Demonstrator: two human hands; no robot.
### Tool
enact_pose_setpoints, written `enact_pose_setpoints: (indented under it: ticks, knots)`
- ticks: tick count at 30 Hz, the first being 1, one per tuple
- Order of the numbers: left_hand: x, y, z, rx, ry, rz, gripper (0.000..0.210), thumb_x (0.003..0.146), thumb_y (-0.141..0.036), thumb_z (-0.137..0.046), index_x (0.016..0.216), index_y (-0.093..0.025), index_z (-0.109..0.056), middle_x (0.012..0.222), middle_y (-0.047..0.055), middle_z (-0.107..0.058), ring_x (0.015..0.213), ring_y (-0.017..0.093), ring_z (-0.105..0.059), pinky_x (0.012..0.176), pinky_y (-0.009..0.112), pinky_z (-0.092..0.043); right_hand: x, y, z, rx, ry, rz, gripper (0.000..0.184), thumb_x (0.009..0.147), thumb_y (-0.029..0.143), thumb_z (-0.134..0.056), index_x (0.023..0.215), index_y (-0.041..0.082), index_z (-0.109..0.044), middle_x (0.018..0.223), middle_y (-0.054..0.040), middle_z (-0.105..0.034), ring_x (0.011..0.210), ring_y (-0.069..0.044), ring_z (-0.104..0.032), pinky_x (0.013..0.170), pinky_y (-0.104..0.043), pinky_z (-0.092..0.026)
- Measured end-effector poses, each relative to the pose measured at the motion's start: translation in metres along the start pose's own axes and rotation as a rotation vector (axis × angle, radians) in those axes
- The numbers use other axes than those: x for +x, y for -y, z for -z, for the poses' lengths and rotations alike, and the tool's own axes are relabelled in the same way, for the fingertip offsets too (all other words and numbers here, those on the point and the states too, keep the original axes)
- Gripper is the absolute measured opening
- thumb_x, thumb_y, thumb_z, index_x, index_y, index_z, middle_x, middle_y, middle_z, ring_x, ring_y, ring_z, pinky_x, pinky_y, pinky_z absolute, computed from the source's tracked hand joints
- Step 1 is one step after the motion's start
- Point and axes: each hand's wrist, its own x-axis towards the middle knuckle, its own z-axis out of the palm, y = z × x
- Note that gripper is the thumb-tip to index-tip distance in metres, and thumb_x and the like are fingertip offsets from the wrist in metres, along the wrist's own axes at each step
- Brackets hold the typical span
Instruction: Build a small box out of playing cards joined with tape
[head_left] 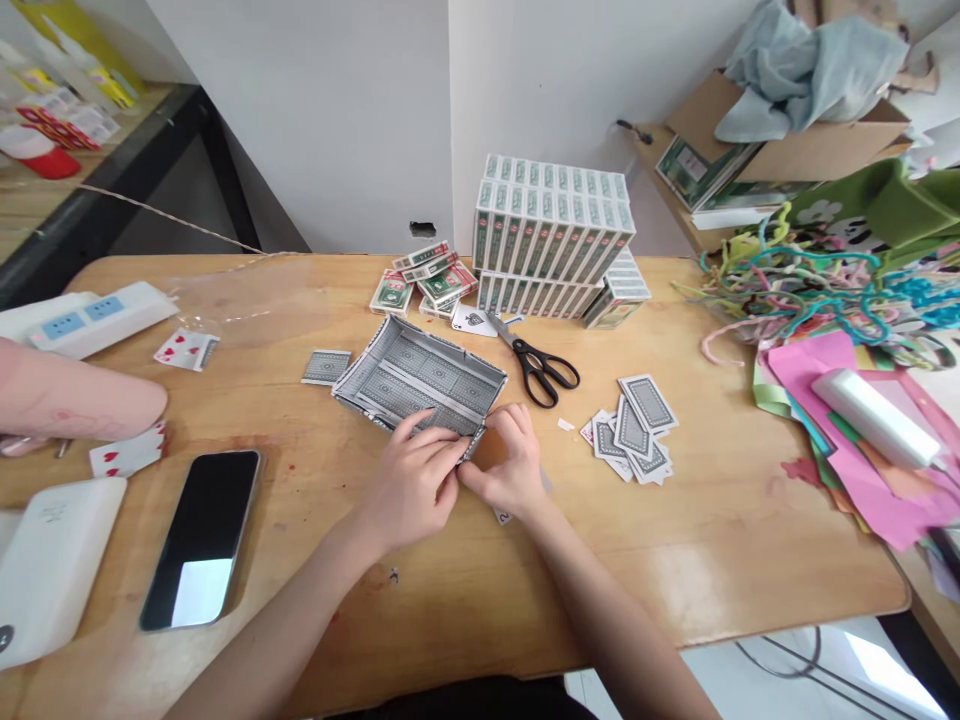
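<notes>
A shallow open box made of playing cards (405, 362), with grey patterned backs showing inside, is tilted in front of me. My left hand (416, 480) holds its near wall, fingers reaching over the rim to the inside. At the near right corner my right hand (510, 460) pinches the edge of the box between thumb and fingers. A loose card lies partly hidden under my right wrist. Black-handled scissors (541, 368) lie open just right of the box, their blades by an ace of spades (472, 319). One face-down card (326, 367) lies to the left.
Card packs stand in a large stack (551, 230) at the back, with a few loose packs (394, 291) beside it. Scattered cards (634, 430) lie on the right. Leftward are a phone (202, 540), a power strip (105, 315) and what looks like another person's bare arm (75, 390). Coloured paper (817, 370) lies far right.
</notes>
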Motion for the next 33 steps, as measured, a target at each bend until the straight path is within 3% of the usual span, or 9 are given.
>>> enact_pose_setpoints:
  ticks: [4,8,13,33]
  knots:
    - [0.003,0.005,0.003,0.035,0.022,0.042,0.030,0.081,-0.004,-0.049,0.107,-0.013,-0.062,0.091,0.005,-0.072,0.090,0.019,-0.063,0.103,0.048,-0.039,-0.004,-0.002,0.000,0.051,0.104,-0.107,0.034,0.061,0.021,-0.061,0.091,0.022,-0.045,0.091,-0.0045,-0.051,0.085,-0.022,-0.050,0.075,-0.039,-0.047]
    - [0.006,0.008,0.008,0.028,0.012,0.073,0.028,0.083,-0.006,-0.049,0.106,-0.014,-0.063,0.092,0.005,-0.072,0.088,0.017,-0.064,0.102,0.045,-0.040,-0.002,-0.001,0.000,0.092,0.119,-0.164,0.035,0.063,0.022,-0.063,0.093,0.021,-0.046,0.093,-0.0057,-0.051,0.087,-0.021,-0.051,0.077,-0.038,-0.049]
    - [0.006,0.008,0.012,0.020,0.030,0.068,0.028,0.083,-0.005,-0.048,0.105,-0.014,-0.064,0.091,0.005,-0.072,0.086,0.017,-0.064,0.102,0.045,-0.040,0.005,0.001,0.001,-0.006,0.137,-0.125,0.028,0.060,0.024,-0.063,0.082,0.022,-0.045,0.080,-0.0029,-0.053,0.079,-0.022,-0.050,0.072,-0.038,-0.047]
    - [0.004,0.007,0.010,0.039,-0.026,0.067,0.028,0.083,-0.007,-0.050,0.105,-0.017,-0.065,0.088,0.004,-0.072,0.087,0.018,-0.065,0.102,0.045,-0.042,0.010,0.007,-0.001,-0.049,0.033,-0.053,0.020,0.059,0.020,-0.058,0.074,0.024,-0.046,0.076,-0.0021,-0.057,0.072,-0.020,-0.055,0.066,-0.035,-0.049]
